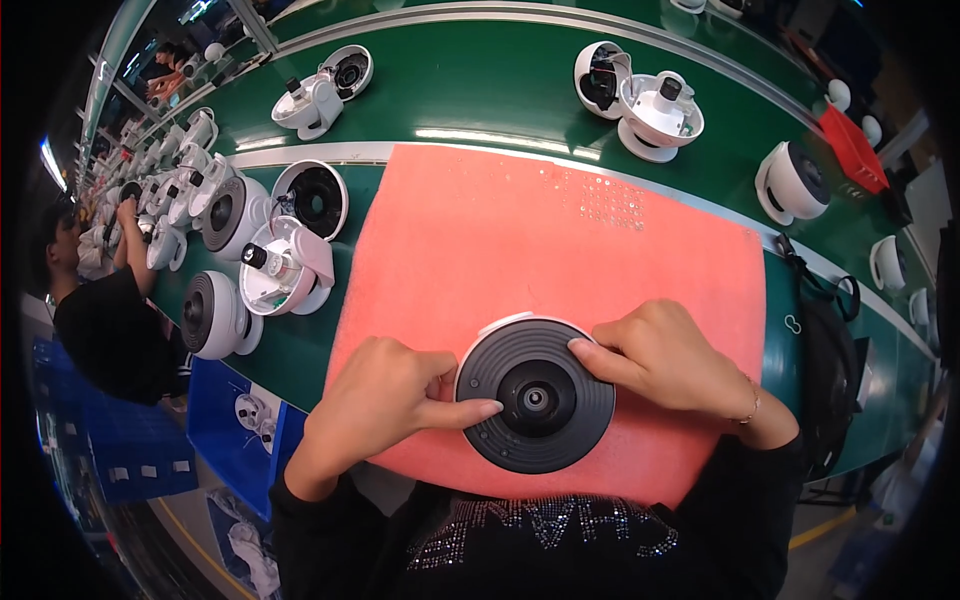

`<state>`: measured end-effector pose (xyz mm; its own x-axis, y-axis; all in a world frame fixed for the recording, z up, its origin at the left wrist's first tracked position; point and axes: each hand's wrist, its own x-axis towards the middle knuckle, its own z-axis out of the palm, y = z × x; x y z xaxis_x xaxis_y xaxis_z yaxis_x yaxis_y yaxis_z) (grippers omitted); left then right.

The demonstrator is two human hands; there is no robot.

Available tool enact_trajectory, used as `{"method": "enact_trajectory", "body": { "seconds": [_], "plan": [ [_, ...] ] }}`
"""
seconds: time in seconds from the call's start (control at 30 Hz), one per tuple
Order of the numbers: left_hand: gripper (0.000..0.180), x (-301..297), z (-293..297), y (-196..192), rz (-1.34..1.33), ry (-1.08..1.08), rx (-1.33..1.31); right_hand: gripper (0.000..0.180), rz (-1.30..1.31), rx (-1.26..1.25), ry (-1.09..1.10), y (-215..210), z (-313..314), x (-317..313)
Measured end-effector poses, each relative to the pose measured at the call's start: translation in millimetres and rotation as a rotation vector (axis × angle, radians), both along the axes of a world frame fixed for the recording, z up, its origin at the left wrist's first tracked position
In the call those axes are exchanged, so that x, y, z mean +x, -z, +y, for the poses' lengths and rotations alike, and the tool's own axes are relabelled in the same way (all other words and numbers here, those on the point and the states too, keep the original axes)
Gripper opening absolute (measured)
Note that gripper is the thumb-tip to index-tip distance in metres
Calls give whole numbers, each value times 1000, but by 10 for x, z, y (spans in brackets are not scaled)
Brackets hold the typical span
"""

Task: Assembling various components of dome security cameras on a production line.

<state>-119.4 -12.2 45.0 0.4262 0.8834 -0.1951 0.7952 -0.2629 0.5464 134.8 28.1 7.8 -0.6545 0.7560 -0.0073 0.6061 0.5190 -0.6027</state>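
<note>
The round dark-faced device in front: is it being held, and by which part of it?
Yes, the round device is held by its rim: the left hand at its left edge, the right hand at its upper right, thumbs on its front.

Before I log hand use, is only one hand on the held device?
No: the left hand and the right hand both have thumbs on the held device.

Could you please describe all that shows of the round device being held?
The round device has a dark grey, plastic-looking face with concentric ridges, a recessed black centre with a glassy lens, and white along its far edge. Facing up, it is over the pink mat. The left hand and right hand hold opposite sides, thumbs on its face.
</note>
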Motion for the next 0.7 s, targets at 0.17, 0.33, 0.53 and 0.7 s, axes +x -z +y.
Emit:
{"method": "enact_trajectory", "body": {
  "seconds": [0.17,0.33,0.53,0.7],
  "plan": [
    [45,7,-11,-21,52,20,34,45,-37,128,38,-79,-72,-23],
    [46,29,11,15,31,19,28,34,42,236,37,-87,-6,65],
    [47,12,-10,-23,42,4,-5,31,616,482,381,-601,165,308],
    [47,34,9,-32,42,18,15,35,537,477,333,-906,-77,301]
  ]
}}
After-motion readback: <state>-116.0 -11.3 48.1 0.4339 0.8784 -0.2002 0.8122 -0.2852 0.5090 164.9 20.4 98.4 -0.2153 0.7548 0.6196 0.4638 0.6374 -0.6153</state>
